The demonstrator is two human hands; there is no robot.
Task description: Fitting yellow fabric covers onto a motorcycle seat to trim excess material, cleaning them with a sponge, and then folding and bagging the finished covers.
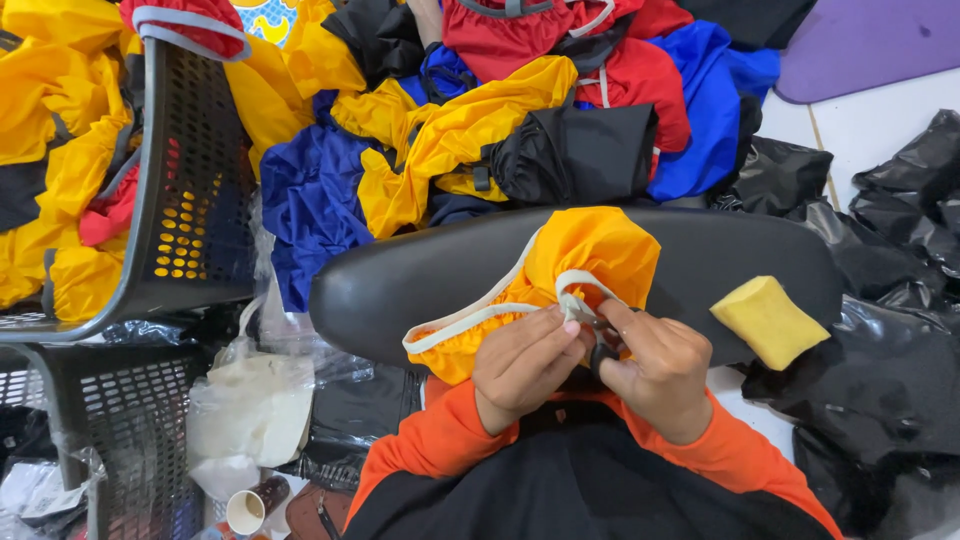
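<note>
Right at the middle of the view, a yellow-orange fabric cover with pale cream edge binding lies bunched on a black padded board, and its binding runs as a long strip from about eight o'clock, near the board's near edge, up toward the hands at the centre. That strip's long axis points from lower left to the pinch point, so the loose length trails off to the left hand's side.

The left hand pinches the end of the binding tight between thumb and fingertips. The right hand sits just beside it at three o'clock, fingers curled closed around a small dark tool (it looks like snips, though most of it is hidden in the fist) whose tip meets the binding right where the left hand holds it. Both hands are touching the strip; the left holds it, the right bears on it with the tool.

Farther out, a yellow sponge block rests on the board at three o'clock. A heap of yellow, blue, red and black covers fills twelve o'clock, and a dark perforated basket stands at nine o'clock.
</note>
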